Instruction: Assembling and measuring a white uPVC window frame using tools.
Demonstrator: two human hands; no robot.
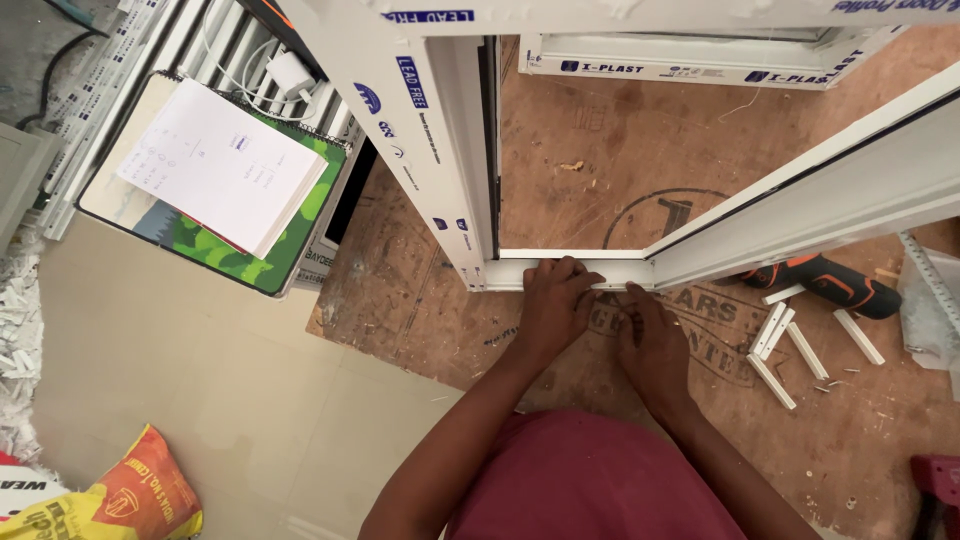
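Observation:
A white plastic window frame (440,150) lies on a brown plywood board (600,140). Its short near rail (560,271) runs between two long side profiles. My left hand (553,300) rests on this near rail with the fingers curled over its top edge. My right hand (650,340) lies just right of it, fingertips touching the rail's lower edge near the corner where the right profile (820,200) joins. Neither hand holds a loose object.
An orange and black cordless driver (825,280) lies right of the frame, with several short white profile offcuts (790,345) beside it. An open notebook (220,160) sits on a stack at upper left. An orange and yellow bag (130,500) lies at lower left.

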